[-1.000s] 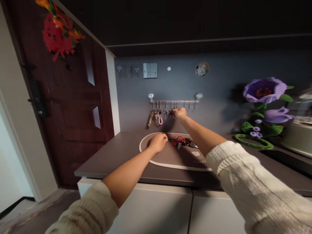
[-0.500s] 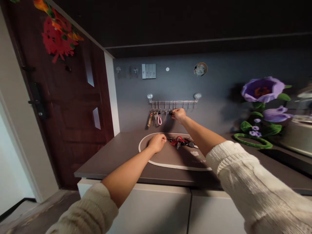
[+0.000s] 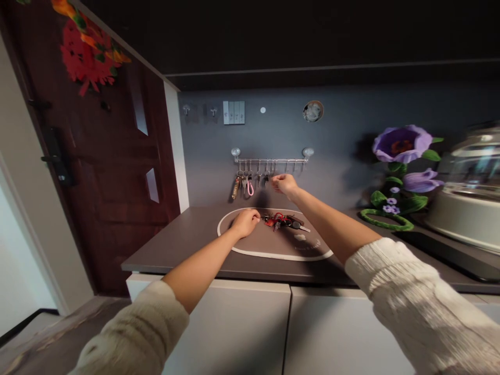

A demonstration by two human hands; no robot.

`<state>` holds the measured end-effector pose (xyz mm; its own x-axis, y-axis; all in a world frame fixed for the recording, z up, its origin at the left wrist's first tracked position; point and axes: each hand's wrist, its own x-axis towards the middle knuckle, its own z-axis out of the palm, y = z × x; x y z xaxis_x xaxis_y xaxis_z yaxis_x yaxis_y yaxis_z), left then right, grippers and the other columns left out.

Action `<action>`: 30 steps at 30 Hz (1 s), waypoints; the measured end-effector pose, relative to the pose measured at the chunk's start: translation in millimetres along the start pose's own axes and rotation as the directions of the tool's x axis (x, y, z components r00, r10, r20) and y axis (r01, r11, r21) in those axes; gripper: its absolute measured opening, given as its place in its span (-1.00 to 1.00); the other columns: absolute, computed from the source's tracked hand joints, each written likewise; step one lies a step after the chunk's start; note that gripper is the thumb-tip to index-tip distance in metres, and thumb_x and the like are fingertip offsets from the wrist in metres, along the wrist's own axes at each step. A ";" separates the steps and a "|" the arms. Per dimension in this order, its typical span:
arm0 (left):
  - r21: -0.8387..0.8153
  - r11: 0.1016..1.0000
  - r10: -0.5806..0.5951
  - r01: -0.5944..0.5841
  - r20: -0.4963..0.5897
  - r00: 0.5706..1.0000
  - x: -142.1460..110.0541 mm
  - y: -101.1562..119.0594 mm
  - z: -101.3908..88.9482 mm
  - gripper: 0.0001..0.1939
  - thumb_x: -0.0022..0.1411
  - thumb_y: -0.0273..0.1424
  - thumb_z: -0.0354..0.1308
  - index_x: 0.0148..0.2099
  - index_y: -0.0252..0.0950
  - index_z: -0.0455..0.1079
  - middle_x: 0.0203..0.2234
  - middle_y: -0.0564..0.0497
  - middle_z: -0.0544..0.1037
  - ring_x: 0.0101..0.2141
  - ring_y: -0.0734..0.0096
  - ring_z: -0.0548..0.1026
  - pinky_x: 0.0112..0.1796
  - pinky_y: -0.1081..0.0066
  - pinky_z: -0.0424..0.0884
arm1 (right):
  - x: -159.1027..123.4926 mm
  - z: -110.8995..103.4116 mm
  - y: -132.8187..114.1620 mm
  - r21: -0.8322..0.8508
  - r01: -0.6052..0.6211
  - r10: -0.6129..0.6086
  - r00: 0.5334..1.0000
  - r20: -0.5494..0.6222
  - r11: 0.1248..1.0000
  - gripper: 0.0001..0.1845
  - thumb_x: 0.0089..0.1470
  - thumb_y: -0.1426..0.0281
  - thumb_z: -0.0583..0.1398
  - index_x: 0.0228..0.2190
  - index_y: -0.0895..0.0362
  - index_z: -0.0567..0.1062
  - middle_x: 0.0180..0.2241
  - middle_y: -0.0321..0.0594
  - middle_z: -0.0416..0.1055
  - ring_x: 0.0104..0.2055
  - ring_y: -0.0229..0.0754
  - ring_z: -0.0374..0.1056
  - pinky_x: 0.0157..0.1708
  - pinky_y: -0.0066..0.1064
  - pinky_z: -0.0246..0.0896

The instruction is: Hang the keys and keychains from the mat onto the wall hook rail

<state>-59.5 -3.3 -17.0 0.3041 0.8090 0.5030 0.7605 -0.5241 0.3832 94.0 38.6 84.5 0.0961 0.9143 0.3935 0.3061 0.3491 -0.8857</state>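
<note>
My right hand [image 3: 284,185] is raised near the wall, just right of a dark key [image 3: 266,178] hanging from a clear hook rack [image 3: 273,160]. Its fingers are bent and slightly apart, with nothing visible between them. My left hand [image 3: 246,223] rests low over the mat [image 3: 269,255], fingers closed, at the left end of a pile of keys [image 3: 279,221] with red parts. Whatever its fingertips grip is hidden. Farther left on the rack hang a brown key tag [image 3: 235,187], several keys and a pink loop [image 3: 250,188].
Purple fabric flowers [image 3: 402,146] and a clear-domed cream appliance [image 3: 464,213] stand on the counter to the right. A dark red door [image 3: 113,208] is on the left. Above hangs a dark cabinet [image 3: 273,36]. White cabinet doors [image 3: 234,317] lie below the counter.
My right hand has drawn back to the right, away from the dark hanging key. The left hand stays by the key pile. The view has shifted slightly right.
</note>
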 end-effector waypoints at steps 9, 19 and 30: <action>-0.032 0.996 -0.084 0.082 -0.062 0.995 7.3 14.4 -1.3 -0.81 0.08 -0.51 0.03 -0.26 -0.34 0.44 -0.35 -0.03 0.52 -0.32 0.44 0.42 -0.22 0.47 0.30 | -33.7 -12.6 22.4 0.086 -0.020 0.018 1.000 0.023 0.996 -0.92 -0.01 0.52 0.08 -0.48 0.23 0.37 -0.52 -0.24 0.41 -0.54 -0.42 0.25 -0.49 -0.60 0.13; 0.025 0.955 -0.294 0.296 -0.072 0.953 28.6 23.7 12.8 -0.82 0.10 -0.47 0.02 -0.30 -0.29 0.46 -0.31 -0.07 0.54 -0.27 0.39 0.44 -0.21 0.45 0.29 | -61.9 -21.7 75.1 -0.318 0.119 -0.127 0.992 -0.003 0.940 -0.84 0.01 0.47 0.06 -0.35 0.18 0.42 -0.43 -0.22 0.46 -0.41 -0.33 0.35 -0.32 -0.51 0.17; 0.037 0.889 -0.457 0.456 -0.005 0.890 41.9 14.6 33.4 -0.74 0.08 -0.24 0.04 -0.35 -0.25 0.50 -0.38 -0.10 0.56 -0.35 0.32 0.47 -0.32 0.40 0.29 | -66.9 -17.2 75.6 -0.609 0.268 -0.251 0.961 0.114 0.746 -0.77 0.06 0.46 0.02 -0.28 0.14 0.44 -0.30 -0.13 0.46 -0.26 -0.23 0.34 -0.29 -0.50 0.10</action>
<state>-16.4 31.8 -16.3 -0.0794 0.9579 0.2761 0.8359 -0.0869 0.5419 127.0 0.3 -4.5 -0.0928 0.8145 0.5727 0.8313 0.3800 -0.4057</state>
